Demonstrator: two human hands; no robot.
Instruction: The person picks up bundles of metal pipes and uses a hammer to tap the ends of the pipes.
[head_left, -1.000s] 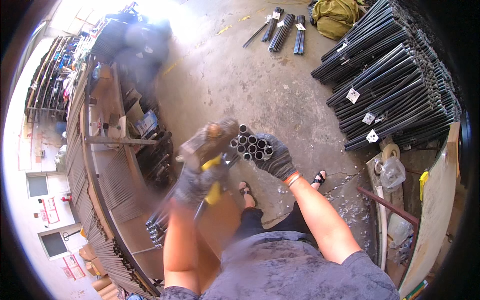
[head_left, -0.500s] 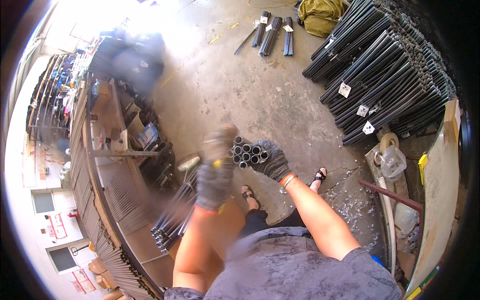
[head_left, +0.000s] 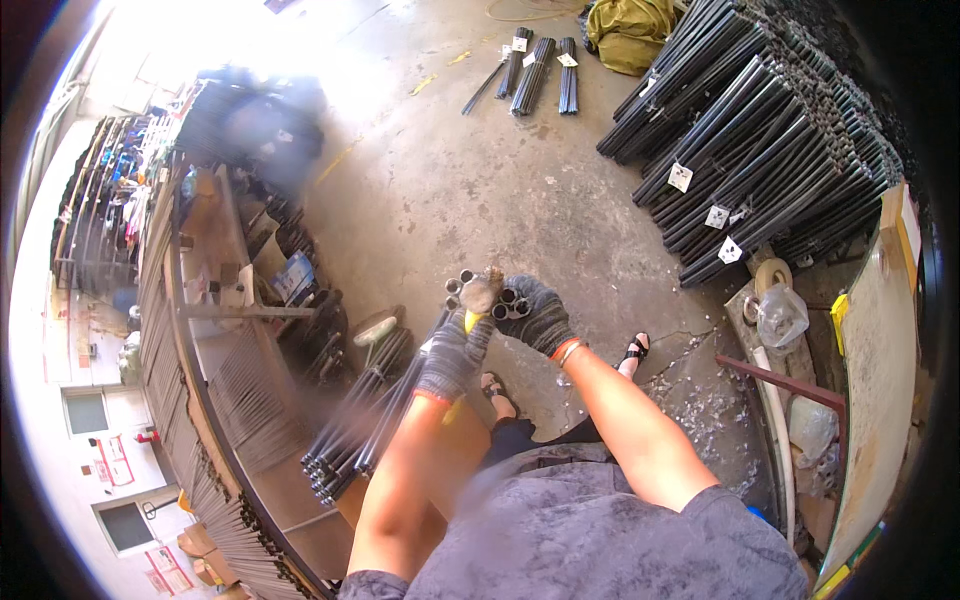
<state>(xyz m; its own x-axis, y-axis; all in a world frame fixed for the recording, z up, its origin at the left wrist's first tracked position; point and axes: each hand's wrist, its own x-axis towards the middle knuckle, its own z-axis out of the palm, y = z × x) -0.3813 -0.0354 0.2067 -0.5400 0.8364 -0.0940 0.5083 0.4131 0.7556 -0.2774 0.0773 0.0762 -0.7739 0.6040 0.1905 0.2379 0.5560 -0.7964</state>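
My left hand (head_left: pixel 452 362), in a grey knit glove with an orange cuff, is closed round the yellow handle of a hammer (head_left: pixel 481 294). The hammer's worn tan-grey head covers the middle of a bundle of dark metal tubes (head_left: pixel 516 306), in front of their open ends; whether it touches them I cannot tell. Round ends show on both sides of the head. My right hand (head_left: pixel 541 322), gloved the same way, wraps the right side of the bundle. Lower down, left of my legs, more dark tubes (head_left: pixel 330 465) lean at a slant.
At right lies a large stack of black tubes (head_left: pixel 760 150) with white tags. Several tied tube bundles (head_left: pixel 533 76) rest on the floor ahead, near an olive sack (head_left: pixel 628 35). A long rack (head_left: pixel 215 455) runs along the left. Metal scraps (head_left: pixel 690 420) litter the floor at right.
My left hand, blurred and left of the tube ends before, has brought the hammer head right and down over them. The right hand keeps its hold on the bundle.
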